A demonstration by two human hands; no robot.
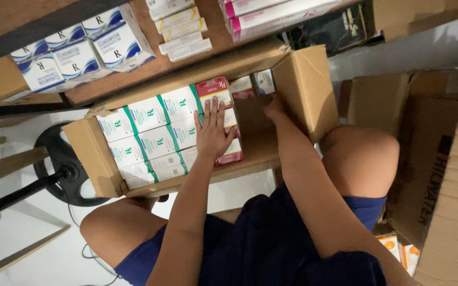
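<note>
Cardboard box (107, 169): open, flaps up, seen between the knees, packed with green-and-white cartons (149, 135) in rows.
Left hand (213, 132): laid flat, fingers spread, on red-and-white cartons (216, 90).
Right hand (275, 108): inside the box's bare right half; grip cannot be told.
Surroundings: blue-and-white cartons (75, 55) on wooden shelf (149, 66); fan base (62, 169) at left.
Hidden: right fingertips.
</note>
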